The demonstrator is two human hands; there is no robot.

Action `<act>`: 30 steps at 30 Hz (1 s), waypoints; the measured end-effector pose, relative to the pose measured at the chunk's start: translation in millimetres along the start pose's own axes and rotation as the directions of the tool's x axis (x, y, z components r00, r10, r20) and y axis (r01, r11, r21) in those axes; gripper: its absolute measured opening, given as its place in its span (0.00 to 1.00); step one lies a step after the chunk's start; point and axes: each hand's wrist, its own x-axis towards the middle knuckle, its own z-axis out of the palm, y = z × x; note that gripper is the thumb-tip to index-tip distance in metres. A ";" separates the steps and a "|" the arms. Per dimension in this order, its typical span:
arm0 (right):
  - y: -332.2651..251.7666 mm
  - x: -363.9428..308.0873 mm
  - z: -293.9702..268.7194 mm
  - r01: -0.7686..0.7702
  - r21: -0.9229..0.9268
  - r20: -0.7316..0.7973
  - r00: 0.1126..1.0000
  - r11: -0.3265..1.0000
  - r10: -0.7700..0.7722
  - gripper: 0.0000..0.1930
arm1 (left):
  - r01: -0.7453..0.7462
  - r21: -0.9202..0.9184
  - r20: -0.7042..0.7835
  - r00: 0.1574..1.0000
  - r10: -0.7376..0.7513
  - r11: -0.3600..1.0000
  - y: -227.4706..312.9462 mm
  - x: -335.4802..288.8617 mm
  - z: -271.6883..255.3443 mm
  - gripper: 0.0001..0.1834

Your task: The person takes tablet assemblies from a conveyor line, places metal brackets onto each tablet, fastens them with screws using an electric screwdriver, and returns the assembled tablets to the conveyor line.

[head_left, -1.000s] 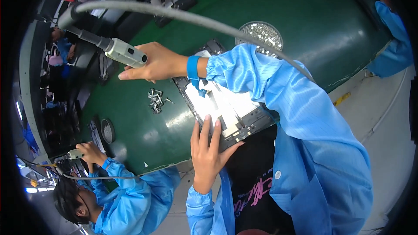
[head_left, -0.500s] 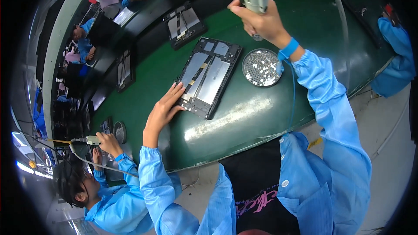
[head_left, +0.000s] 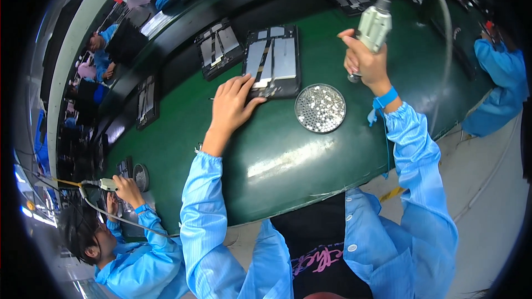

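While the right hand (head_left: 368,65) grips a pale-green power driver (head_left: 374,27), the left hand (head_left: 231,108), unclenched, touches the near-left corner of a black, silver-panelled rectangular device (head_left: 284,58) on the green tabletop (head_left: 360,138).

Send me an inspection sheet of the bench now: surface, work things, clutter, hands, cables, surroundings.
Surface: green tabletop, with a glare patch.
Work things: opened device lying flat; round dish of small shiny pieces to its near right.
Clutter: another opened device on the left; small metal bits by the left sleeve.
Hands: left hand on the first device's near end; right hand grips a pale tool.
Cables: grey cable arcs right of the tool; blue cord hangs from the right wristband.
Surroundings: co-worker at left holding a similar tool; another person at right.
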 end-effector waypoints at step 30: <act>19.9 -16.1 -0.2 -0.025 -0.042 0.021 0.999 0.999 0.026 0.06 | 0.857 -0.506 0.450 0.168 -0.877 -0.096 -239.1 22.6 66.5 0.46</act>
